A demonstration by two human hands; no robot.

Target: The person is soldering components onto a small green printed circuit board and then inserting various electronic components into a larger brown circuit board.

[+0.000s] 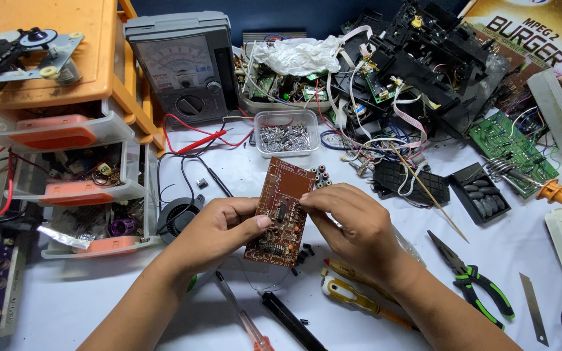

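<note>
A brown circuit board (282,211) is held upright over the white tabletop (86,292), component side toward the camera. The left hand (219,227) grips its left edge, thumb pressed on the face, while the right hand (352,224) pinches a small part near the board's middle with fingertips closed. Just below lie a yellow-handled screwdriver (352,296) and a black pen-like tool (291,318); green-handled pliers (473,276) sit to the right, a clear tub of metal bits (286,133) and an analog multimeter (183,68) behind
</note>
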